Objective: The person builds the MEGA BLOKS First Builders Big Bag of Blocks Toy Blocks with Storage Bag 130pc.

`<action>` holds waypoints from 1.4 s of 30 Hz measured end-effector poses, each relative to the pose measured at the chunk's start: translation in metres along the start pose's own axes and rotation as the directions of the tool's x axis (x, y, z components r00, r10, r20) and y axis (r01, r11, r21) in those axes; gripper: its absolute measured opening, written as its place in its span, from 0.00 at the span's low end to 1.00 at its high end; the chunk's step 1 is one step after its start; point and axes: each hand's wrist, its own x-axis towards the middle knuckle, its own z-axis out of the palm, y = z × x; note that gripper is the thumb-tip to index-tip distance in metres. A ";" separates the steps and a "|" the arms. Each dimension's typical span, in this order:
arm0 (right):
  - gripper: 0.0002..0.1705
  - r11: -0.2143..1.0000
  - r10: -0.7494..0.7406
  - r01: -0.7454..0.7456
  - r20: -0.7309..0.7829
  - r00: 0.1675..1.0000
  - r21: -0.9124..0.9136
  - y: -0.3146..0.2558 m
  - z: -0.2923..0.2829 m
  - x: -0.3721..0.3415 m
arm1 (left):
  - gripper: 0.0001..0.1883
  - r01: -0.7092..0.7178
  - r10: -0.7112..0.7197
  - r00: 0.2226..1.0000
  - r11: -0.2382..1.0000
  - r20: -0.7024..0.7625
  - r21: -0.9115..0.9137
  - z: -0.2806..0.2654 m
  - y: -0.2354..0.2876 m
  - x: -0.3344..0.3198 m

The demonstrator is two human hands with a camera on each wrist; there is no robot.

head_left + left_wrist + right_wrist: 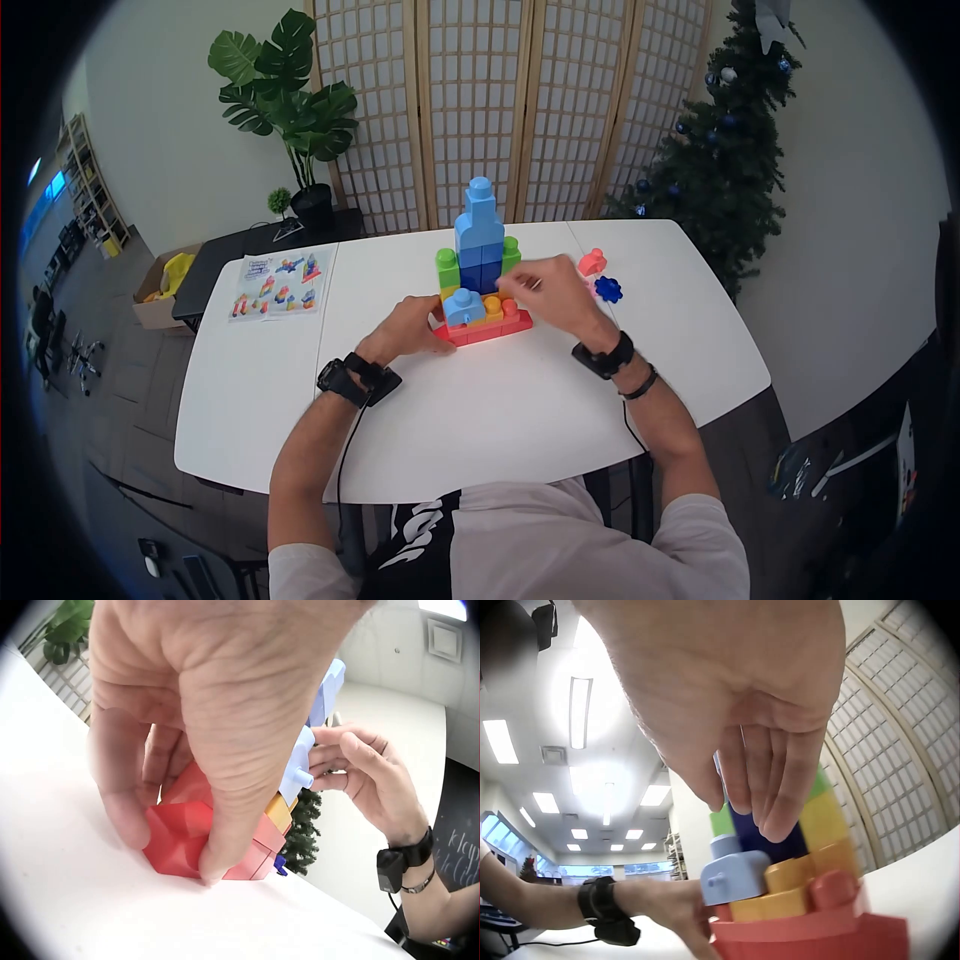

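Note:
A toy building block model stands on the white table, on a long red base [490, 333]. My left hand [405, 326] grips the base's left end, thumb on one side and fingers on the other. Along the front sit a small light blue block [735, 877] with a side peg and orange blocks [789, 876]. Behind them rise dark blue blocks [482, 275], flanked by green blocks [447, 259] and topped by a light blue tower [480, 232]. My right hand [556, 296] hovers at the model's front right, fingers extended downward, with nothing visible between them.
To the right of the model lie a coral block [593, 262] and a dark blue gear-shaped piece [608, 290]. A printed picture sheet [278, 286] is on the table's left side. A folding screen [520, 110] stands behind the table.

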 end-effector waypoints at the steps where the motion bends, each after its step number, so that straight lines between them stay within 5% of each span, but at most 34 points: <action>1: 0.13 0.992 0.063 -0.072 -0.088 0.994 -0.102 0.003 -0.019 0.003 | 0.33 -0.027 0.027 1.000 0.999 -0.012 0.023 0.001 -0.002 0.001; 4: 0.11 0.897 0.117 -0.235 -0.310 0.944 -0.375 0.069 -0.058 0.015 | 0.33 -0.028 0.028 1.000 0.998 -0.009 0.047 0.003 -0.004 -0.001; 7: 0.08 0.755 0.110 -0.306 -0.347 0.931 -0.580 0.149 -0.075 0.001 | 0.34 -0.032 0.033 0.999 0.997 -0.009 0.068 0.003 -0.005 0.000; 18: 0.07 0.800 0.251 -0.396 -0.348 0.903 -0.451 0.182 -0.078 -0.003 | 0.34 -0.106 0.109 0.993 0.991 -0.036 0.083 0.006 -0.009 0.002; 23: 0.08 0.824 0.243 -0.388 -0.361 0.900 -0.413 0.138 -0.084 0.007 | 0.33 -0.124 0.128 0.990 0.990 -0.055 0.068 0.006 -0.010 0.002; 29: 0.11 0.888 0.349 -0.349 -0.056 0.936 -0.299 0.024 -0.081 0.008 | 0.33 -0.080 0.082 0.996 0.994 -0.017 0.080 0.002 -0.002 0.000; 31: 0.09 0.949 0.276 -0.269 0.020 0.961 -0.162 0.001 -0.064 0.007 | 0.32 -0.083 0.085 0.996 0.993 -0.012 0.084 0.002 -0.001 0.000; 37: 0.09 0.978 0.052 -0.066 -0.075 0.996 -0.198 -0.023 -0.008 0.003 | 0.31 -0.065 0.066 0.998 0.995 -0.009 0.071 0.001 0.000 0.001; 42: 0.12 0.959 0.050 -0.064 -0.058 0.997 -0.275 -0.020 0.020 -0.001 | 0.31 -0.057 0.058 0.998 0.997 -0.010 0.042 0.003 -0.003 0.002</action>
